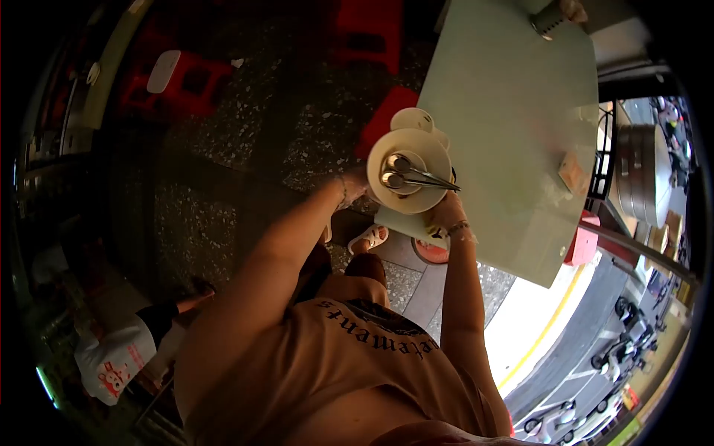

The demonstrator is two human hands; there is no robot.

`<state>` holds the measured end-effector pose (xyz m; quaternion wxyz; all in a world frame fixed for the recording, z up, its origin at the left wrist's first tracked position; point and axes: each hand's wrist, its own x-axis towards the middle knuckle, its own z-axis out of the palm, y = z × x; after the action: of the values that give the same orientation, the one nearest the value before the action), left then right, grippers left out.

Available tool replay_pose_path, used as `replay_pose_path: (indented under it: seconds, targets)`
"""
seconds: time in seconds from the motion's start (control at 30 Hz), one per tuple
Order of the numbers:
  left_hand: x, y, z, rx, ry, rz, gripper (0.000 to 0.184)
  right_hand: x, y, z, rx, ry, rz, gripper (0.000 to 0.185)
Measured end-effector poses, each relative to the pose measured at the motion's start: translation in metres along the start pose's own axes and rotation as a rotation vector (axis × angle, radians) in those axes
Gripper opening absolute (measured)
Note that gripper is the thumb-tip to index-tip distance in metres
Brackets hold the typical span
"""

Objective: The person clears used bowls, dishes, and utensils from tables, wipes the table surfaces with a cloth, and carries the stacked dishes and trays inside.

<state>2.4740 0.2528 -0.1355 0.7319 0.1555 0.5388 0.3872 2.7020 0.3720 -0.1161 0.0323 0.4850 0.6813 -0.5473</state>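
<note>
A pale bowl point(378, 167) is held up in front of my body, beside the light green table. Two metal spoons point(416, 178) lie in it, their handles reaching over its right rim. Smaller pale dishes point(411, 118) show just beyond the bowl. My left hand point(355, 183) is closed on the bowl's left side, its fingertips partly hidden by the rim. At the lower right side, my right hand point(448, 211) grips the bowl from near the spoon handles; something dark and yellowish shows beneath this hand, too small to make out.
The table point(513, 149) stretches to the right, with a metal holder point(549, 21) at its far end and an orange-white packet point(573, 174) near its right edge. Red stools point(387, 115) stand left of it. Another person's arm point(195, 300) shows at lower left.
</note>
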Motion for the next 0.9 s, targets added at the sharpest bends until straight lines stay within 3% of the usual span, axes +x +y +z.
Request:
replay_pose_path:
  seconds: [0.07, 0.1, 0.13, 0.17, 0.2, 0.27, 0.33, 0.43, 0.5, 0.6, 0.67, 0.73, 0.8, 0.83, 0.9]
  targets:
    - [0.046, -0.061, -0.043, 0.162, -0.075, 0.127, 0.042, 0.016, 0.025, 0.01, 0.152, -0.066, -0.101, 0.022]
    - [0.012, -0.022, -0.02, 0.031, -0.007, 0.069, 0.05, 0.012, 0.019, 0.012, 0.146, -0.032, -0.178, 0.025]
    - [-0.008, 0.005, -0.011, -0.127, -0.069, 0.02, 0.06, 0.014, 0.023, 0.019, 0.156, 0.015, -0.219, 0.026]
    - [-0.024, 0.021, -0.008, -0.14, -0.078, -0.033, 0.065, 0.008, 0.016, 0.024, 0.239, 0.029, -0.14, 0.025]
    - [-0.034, 0.027, -0.01, -0.152, -0.081, -0.09, 0.069, 0.0, 0.004, 0.029, 0.325, 0.038, -0.058, 0.023]
    - [-0.033, 0.006, -0.025, -0.224, -0.128, -0.003, 0.07, -0.008, -0.008, 0.041, 0.339, 0.009, -0.057, 0.024]
    - [-0.05, 0.005, -0.037, -0.19, -0.104, -0.015, 0.069, -0.021, -0.031, 0.053, 0.352, -0.009, -0.062, 0.024]
    - [-0.101, 0.013, -0.055, -0.255, -0.062, 0.035, 0.052, -0.047, -0.094, 0.077, 0.429, 0.052, -0.023, 0.025]
    - [-0.138, 0.025, -0.069, -0.271, -0.029, 0.043, 0.041, -0.059, -0.125, 0.09, 0.315, 0.005, -0.038, 0.027]
    - [-0.222, 0.056, -0.077, -0.388, 0.012, 0.122, 0.039, -0.076, -0.17, 0.113, 0.249, 0.056, -0.102, 0.03]
    - [-0.255, 0.044, -0.103, -0.412, -0.053, 0.201, 0.039, -0.084, -0.209, 0.127, 0.203, 0.007, -0.124, 0.033]
    - [-0.289, 0.039, -0.118, -0.369, 0.1, 0.242, 0.034, -0.082, -0.236, 0.143, 0.09, -0.119, -0.217, 0.033]
    - [-0.362, 0.073, -0.132, -1.215, -0.898, 0.314, 0.032, -0.101, -0.314, 0.162, 0.026, -0.139, -0.24, 0.031]
    - [-0.378, 0.06, -0.142, -1.208, -0.901, 0.337, 0.032, -0.099, -0.333, 0.17, 0.003, -0.236, -0.261, 0.031]
    - [-0.398, 0.016, -0.154, -1.007, -0.178, 0.459, 0.041, -0.092, -0.365, 0.192, -0.019, -0.448, -0.261, 0.033]
